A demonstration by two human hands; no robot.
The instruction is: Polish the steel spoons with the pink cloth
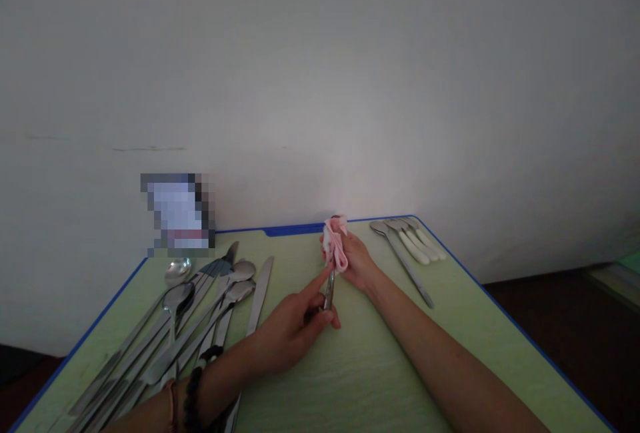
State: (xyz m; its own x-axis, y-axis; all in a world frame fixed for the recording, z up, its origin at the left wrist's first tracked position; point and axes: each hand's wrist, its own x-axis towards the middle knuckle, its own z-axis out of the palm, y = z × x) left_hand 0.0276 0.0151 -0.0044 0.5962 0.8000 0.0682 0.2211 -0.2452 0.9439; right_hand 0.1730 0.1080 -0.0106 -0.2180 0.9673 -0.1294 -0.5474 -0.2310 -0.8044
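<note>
My left hand (pixel 295 329) is closed around the metal handle of a piece of cutlery (pixel 329 291), its index finger stretched along the handle. A folded pink and white cloth (pixel 335 243) wraps the far end, so I cannot tell what kind of cutlery it is. My right hand (pixel 358 263) grips the cloth around that end, near the table's back edge. Just right of that hand lies a long metal spoon (pixel 405 266). Beside the left forearm rests a table knife (pixel 261 293), its blade pointing toward the wall.
A spread of metal spoons (pixel 240 269), knives and other cutlery covers the left side of the green table (pixel 370 366). Several white-handled utensils (pixel 417 246) lie at the back right. A blurred upright object (pixel 177 213) stands at the back left, against the wall (pixel 320 86).
</note>
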